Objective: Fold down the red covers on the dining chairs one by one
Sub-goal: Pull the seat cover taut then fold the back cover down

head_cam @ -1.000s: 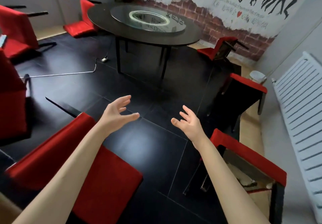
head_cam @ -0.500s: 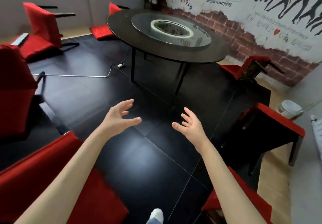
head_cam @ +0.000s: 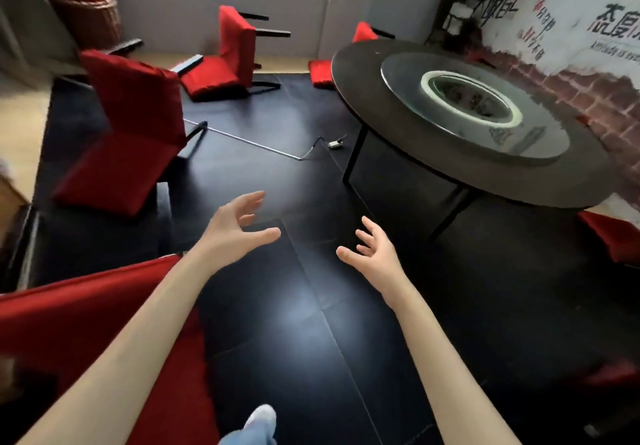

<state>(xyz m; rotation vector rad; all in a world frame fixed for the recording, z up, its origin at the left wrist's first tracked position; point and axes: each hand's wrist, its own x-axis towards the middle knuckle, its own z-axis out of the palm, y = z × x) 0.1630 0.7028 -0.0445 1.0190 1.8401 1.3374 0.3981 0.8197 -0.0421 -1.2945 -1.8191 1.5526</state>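
My left hand [head_cam: 235, 230] and my right hand [head_cam: 374, 254] reach forward over the black floor, fingers spread, holding nothing. A red-covered chair [head_cam: 69, 327] lies close under my left forearm at the lower left. Another red-covered chair [head_cam: 131, 126] lies tipped on the floor ahead to the left. A third tipped chair [head_cam: 228, 53] lies further back, its black legs pointing right. Red covers also show behind the table [head_cam: 322, 70] and at the right edge [head_cam: 609, 236].
A round black dining table [head_cam: 450, 167] with a glass turntable stands at the right. A white cable and plug [head_cam: 334, 144] run across the dark floor ahead. My light shoe [head_cam: 258, 420] shows at the bottom. A basket with red cloth [head_cam: 86, 4] stands at the far left wall.
The view has swung left: the table slid right, the right-hand chairs and radiator left the frame, the left chairs came in. Both hands stay raised and spread. A foot has stepped forward.
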